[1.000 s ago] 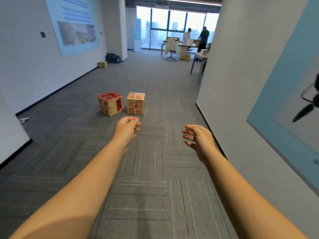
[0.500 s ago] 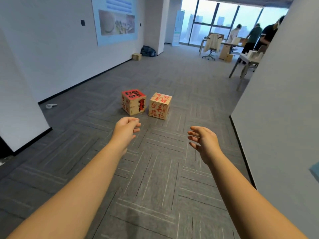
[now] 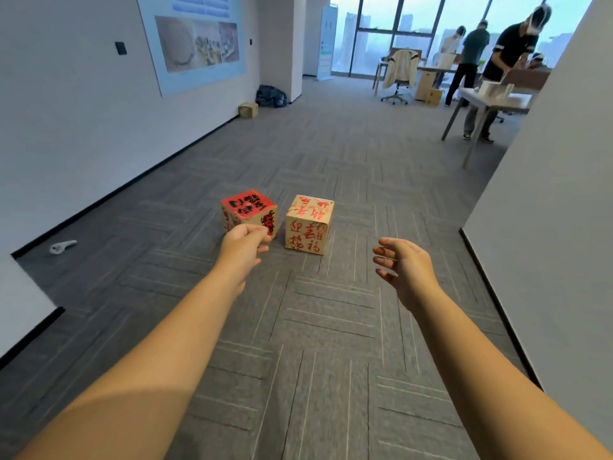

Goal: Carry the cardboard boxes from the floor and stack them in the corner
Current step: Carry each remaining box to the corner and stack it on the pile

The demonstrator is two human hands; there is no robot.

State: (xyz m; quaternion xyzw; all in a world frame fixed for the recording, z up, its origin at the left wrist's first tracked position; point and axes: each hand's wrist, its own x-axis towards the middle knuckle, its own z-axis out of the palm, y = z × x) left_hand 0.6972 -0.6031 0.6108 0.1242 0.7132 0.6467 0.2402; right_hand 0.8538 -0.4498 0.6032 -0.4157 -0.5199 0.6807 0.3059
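On the grey carpet (image 3: 318,343), at about eleven o'clock from the outstretched arms, sits the red-topped box (image 3: 248,210). The left hand (image 3: 243,249) hangs before it, fingers loosely curled, holding nothing. Just beside it — at twelve o'clock — stands the tan box with red writing (image 3: 309,224), a narrow gap between them. The right hand (image 3: 403,265), at one o'clock, is spread wide and empty.

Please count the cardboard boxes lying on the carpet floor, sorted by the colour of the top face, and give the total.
Red top with black writing: 1, the red-topped box, partly behind the left hand.
Plain top with red writing: 1, the red-lettered box.
Plain brown, no writing visible: 1, the small box by the wall.
Total: 3 boxes on the floor.
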